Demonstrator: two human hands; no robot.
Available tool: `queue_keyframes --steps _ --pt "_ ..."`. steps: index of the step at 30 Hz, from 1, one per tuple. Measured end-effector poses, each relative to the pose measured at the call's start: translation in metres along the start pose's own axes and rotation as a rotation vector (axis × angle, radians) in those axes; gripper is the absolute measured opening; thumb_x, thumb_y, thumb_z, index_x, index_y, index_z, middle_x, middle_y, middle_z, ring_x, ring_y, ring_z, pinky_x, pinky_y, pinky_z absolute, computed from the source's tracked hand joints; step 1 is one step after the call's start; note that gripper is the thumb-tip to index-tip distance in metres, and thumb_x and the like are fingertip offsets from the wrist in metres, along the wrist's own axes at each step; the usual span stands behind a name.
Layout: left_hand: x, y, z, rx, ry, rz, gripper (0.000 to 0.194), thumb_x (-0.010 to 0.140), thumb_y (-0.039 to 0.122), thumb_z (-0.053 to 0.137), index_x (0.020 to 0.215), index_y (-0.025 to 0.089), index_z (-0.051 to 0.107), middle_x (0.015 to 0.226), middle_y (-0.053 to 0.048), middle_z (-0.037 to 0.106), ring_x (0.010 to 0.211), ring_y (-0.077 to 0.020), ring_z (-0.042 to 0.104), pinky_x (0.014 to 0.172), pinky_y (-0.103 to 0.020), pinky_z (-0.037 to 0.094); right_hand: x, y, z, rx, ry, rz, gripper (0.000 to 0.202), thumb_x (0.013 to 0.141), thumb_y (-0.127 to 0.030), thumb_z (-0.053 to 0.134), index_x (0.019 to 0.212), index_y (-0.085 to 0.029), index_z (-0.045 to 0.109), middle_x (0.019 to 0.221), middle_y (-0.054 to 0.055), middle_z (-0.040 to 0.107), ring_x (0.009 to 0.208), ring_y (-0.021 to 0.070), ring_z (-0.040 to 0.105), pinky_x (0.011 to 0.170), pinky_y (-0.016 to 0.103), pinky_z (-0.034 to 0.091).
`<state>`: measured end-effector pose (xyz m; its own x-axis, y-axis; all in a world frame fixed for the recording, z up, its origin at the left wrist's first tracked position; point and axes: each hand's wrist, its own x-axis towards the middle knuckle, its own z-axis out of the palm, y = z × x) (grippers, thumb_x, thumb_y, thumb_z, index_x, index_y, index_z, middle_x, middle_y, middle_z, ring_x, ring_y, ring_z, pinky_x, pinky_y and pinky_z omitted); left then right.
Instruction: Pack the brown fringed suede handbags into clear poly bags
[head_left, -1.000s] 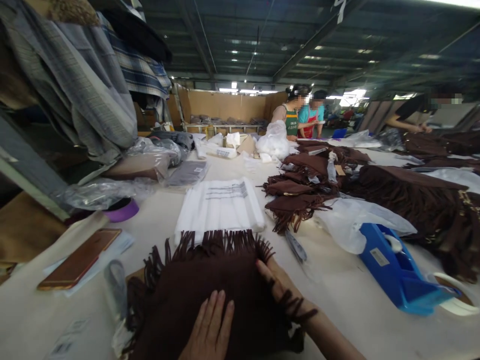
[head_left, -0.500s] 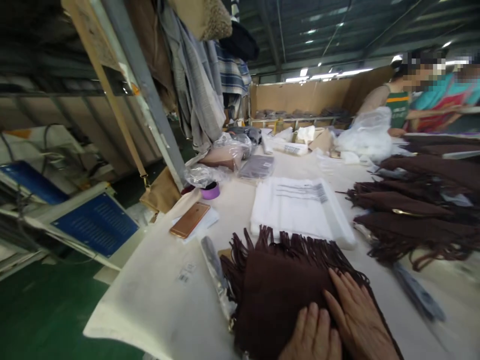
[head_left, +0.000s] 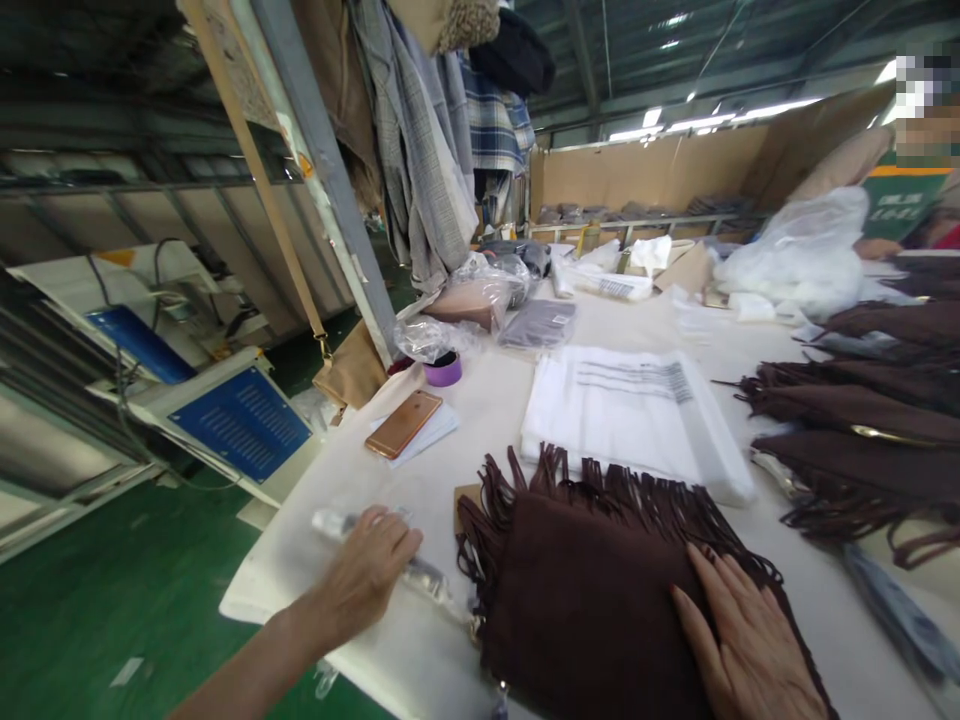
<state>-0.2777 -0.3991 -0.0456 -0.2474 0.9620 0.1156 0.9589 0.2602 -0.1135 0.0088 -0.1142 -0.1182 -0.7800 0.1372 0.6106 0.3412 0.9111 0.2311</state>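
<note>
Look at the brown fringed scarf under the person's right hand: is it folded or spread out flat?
Folded. The brown fringed scarf lies as a compact block, its fringe bunched along the far edge, with the right hand pressing flat on it.

Phone lies left of bag stack, scarf before both.

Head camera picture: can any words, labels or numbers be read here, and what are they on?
No text here can be read.
Stack of white plastic bags: dark printed lines and a barcode-like block, too blurred.
Blue panel: rows of pale print, too small.
Green apron on a person at the far right: pale characters, blurred.
White packet at the far end: a dark label, illegible.
</note>
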Motion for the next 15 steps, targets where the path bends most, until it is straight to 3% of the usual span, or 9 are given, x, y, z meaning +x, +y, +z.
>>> queue_keyframes --steps 3,6,8,10,13,15 --pt "-0.038 0.016 -0.024 -0.181 -0.119 -0.1 0.025 0.076 0.009 0.049 0.096 0.021 0.057 0.094 -0.003 0.061 0.087 -0.021 0.057 0.079 -0.037 0.048 0.0 -0.001 0.0 -0.015 -0.01 0.003 0.033 0.084 -0.011 0.032 0.097 -0.013 0.062 0.118 0.023 0.055 0.135 0.0389 0.019 0.091 0.059 0.04" --pt "-0.037 0.032 -0.03 -0.421 -0.11 -0.248 0.026 0.081 0.022 0.052 0.106 0.021 0.056 0.101 -0.004 0.063 0.091 -0.0189 0.059 0.08 -0.031 0.049 0.001 -0.001 -0.001 -0.033 -0.018 0.013 0.033 0.083 -0.011 0.032 0.096 -0.013 0.062 0.118 0.023 0.054 0.134 0.0403 0.021 0.087 0.059 0.042" --pt "-0.013 0.038 -0.02 -0.54 -0.125 -0.408 0.021 0.087 0.017 0.041 0.098 0.019 0.058 0.09 -0.003 0.063 0.083 -0.0149 0.06 0.079 -0.027 0.048 0.003 0.0 -0.002 -0.044 0.004 -0.024 0.032 0.082 -0.008 0.032 0.096 -0.012 0.061 0.117 0.024 0.054 0.133 0.0421 0.021 0.083 0.059 0.044" --pt "0.022 0.036 -0.006 -0.551 -0.102 -0.529 0.026 0.084 0.009 0.04 0.101 0.016 0.058 0.095 -0.006 0.062 0.091 -0.0154 0.058 0.086 -0.028 0.046 0.007 0.001 -0.005 -0.059 0.039 -0.08 0.033 0.081 -0.004 0.032 0.095 -0.011 0.06 0.114 0.025 0.054 0.132 0.0445 0.021 0.079 0.058 0.046" --pt "0.07 0.022 0.011 -0.536 -0.098 -0.542 0.043 0.078 0.001 0.043 0.117 0.015 0.051 0.114 -0.009 0.055 0.109 -0.0166 0.051 0.097 -0.03 0.04 0.011 0.002 -0.009 -0.089 0.075 -0.132 0.031 0.08 -0.001 0.033 0.095 -0.011 0.058 0.112 0.026 0.055 0.132 0.0457 0.022 0.075 0.056 0.048" --pt "0.092 0.01 0.016 -0.542 -0.148 -0.516 0.042 0.076 0.003 0.051 0.116 0.016 0.052 0.115 -0.008 0.054 0.107 -0.0173 0.052 0.095 -0.031 0.042 0.012 0.002 -0.009 -0.097 0.081 -0.14 0.029 0.081 -0.002 0.033 0.097 -0.01 0.056 0.112 0.027 0.054 0.132 0.0452 0.022 0.075 0.055 0.048"
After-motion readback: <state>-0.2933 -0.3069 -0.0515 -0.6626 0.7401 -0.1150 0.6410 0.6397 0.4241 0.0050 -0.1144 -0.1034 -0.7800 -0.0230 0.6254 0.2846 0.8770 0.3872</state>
